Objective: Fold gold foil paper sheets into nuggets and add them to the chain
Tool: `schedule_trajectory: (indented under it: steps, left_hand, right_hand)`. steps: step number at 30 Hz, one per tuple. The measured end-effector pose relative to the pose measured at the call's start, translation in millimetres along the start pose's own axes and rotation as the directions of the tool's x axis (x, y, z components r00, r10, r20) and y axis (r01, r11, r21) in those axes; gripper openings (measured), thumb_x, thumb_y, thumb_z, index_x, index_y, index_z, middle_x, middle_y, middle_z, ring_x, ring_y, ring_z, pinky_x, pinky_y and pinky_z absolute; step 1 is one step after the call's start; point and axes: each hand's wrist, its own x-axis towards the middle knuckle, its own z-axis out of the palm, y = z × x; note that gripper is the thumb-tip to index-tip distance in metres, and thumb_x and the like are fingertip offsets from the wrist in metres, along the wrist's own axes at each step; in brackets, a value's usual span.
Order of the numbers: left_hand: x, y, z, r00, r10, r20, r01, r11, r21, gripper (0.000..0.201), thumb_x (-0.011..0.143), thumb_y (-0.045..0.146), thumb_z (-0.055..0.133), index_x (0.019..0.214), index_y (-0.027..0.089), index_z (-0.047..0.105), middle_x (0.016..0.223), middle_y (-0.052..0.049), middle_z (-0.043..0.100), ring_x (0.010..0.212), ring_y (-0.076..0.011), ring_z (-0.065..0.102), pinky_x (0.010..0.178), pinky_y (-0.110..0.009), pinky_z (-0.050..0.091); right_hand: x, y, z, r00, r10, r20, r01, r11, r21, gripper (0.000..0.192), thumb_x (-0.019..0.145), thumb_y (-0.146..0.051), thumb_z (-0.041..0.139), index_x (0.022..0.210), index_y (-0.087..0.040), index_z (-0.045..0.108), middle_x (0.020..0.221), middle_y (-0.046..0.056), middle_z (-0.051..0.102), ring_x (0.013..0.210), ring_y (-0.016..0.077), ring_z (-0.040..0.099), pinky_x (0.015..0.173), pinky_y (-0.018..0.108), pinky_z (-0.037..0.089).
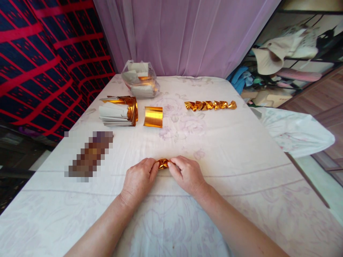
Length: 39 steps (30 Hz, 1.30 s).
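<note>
Head view shows the left hand (139, 178) and right hand (185, 174) pinching a small crumpled gold foil piece (163, 164) from both ends, pressed against the white floral cloth (241, 150) for support. Farther off, 1 row of finished gold foil folds (210, 105) lies beside a flat gold foil sheet (153, 116) and a stack of gold-and-white foil papers (119, 111), within reach.

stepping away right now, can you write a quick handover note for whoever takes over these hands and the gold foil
Left hand and right hand: fingers of both pinch one small folded gold piece on the bedsheet.
Done: a row of folded gold pieces lies farther back on the right.
Left: one loose gold sheet, a paper and foil stack and a bag of sheets, back left.
</note>
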Motion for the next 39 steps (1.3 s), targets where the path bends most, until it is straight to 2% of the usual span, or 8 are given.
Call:
schedule_trajectory:
  steps: [6, 18, 26, 31, 39]
  left_hand:
    - [0.6, 4.6, -3.1, 0.999, 0.006, 0.041, -0.008, 0.999, 0.043, 0.026, 0.099, 0.029, 0.039, 0.091, 0.02, 0.063, 0.089, -0.004, 0.07, 0.077, -0.0188, 0.068, 0.062, -0.026, 0.046]
    - [-0.7, 6.2, -4.1, 0.998, 0.014, 0.055, -0.017, 0.999, 0.047, 0.027, 0.1, 0.03, 0.04, 0.09, 0.022, 0.063, 0.088, -0.004, 0.07, 0.076, -0.0182, 0.067, 0.059, -0.024, 0.044]
    - [-1.0, -0.2, -1.6, 1.0, 0.021, 0.021, -0.02, 0.999, -0.049, 0.025, 0.099, 0.032, 0.041, 0.091, 0.022, 0.063, 0.088, -0.002, 0.071, 0.079, -0.0192, 0.067, 0.064, -0.027, 0.044]
    - [-0.7, -1.4, -1.3, 1.0, 0.01, -0.004, -0.011, 0.996, -0.089, 0.024, 0.097, 0.035, 0.045, 0.087, 0.022, 0.062, 0.082, -0.001, 0.069, 0.074, -0.0182, 0.066, 0.063, -0.027, 0.042]
    - [-2.1, 1.1, 0.5, 0.999, 0.046, 0.014, -0.045, 0.995, -0.085, 0.027, 0.099, 0.033, 0.04, 0.094, 0.022, 0.064, 0.089, -0.003, 0.069, 0.079, -0.0191, 0.066, 0.063, -0.028, 0.042]
  right_hand:
    - [1.2, -0.8, -3.2, 0.997, -0.08, 0.021, 0.082, 0.994, -0.075, 0.029, 0.095, -0.02, 0.043, 0.07, -0.02, 0.059, 0.067, 0.001, 0.062, 0.063, 0.0129, 0.057, 0.06, 0.026, 0.036]
    - [0.5, -3.1, -1.0, 0.995, -0.095, 0.016, 0.096, 0.993, -0.072, 0.029, 0.094, -0.019, 0.044, 0.069, -0.02, 0.058, 0.065, 0.001, 0.061, 0.062, 0.0127, 0.056, 0.06, 0.025, 0.035]
    - [1.5, 0.4, -7.4, 0.998, -0.063, -0.028, 0.064, 0.998, 0.004, 0.029, 0.095, -0.025, 0.045, 0.071, -0.02, 0.06, 0.066, 0.0, 0.062, 0.062, 0.0125, 0.058, 0.059, 0.025, 0.036]
    - [0.8, 1.9, -7.9, 0.994, -0.105, -0.029, 0.103, 0.993, -0.058, 0.035, 0.095, -0.022, 0.041, 0.062, -0.02, 0.054, 0.059, -0.001, 0.057, 0.056, 0.0117, 0.053, 0.057, 0.027, 0.032]
    - [0.5, -1.3, -2.2, 0.99, -0.138, -0.028, 0.135, 0.987, -0.086, 0.038, 0.097, -0.023, 0.038, 0.063, -0.019, 0.054, 0.06, 0.0, 0.056, 0.057, 0.0113, 0.051, 0.058, 0.028, 0.03]
